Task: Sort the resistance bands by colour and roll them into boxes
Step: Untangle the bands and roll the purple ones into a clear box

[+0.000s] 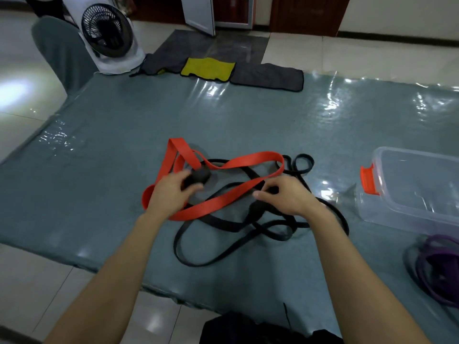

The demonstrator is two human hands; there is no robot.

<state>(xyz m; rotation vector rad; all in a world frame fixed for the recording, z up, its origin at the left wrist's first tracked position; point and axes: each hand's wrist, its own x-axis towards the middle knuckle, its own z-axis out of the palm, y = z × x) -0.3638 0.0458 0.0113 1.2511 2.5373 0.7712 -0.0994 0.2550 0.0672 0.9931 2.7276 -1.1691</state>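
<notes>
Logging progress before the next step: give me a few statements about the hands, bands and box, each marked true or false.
1. The left hand grips the rolled part of the black band. True.
2. The red band lies inside the clear box. False: it lies on the mat, looped across the black band.
3. The purple bands lie on the mat, outside the clear box. True.
4. The right hand lies flat and open on the mat. False: its fingers are curled at the black band.
</notes>
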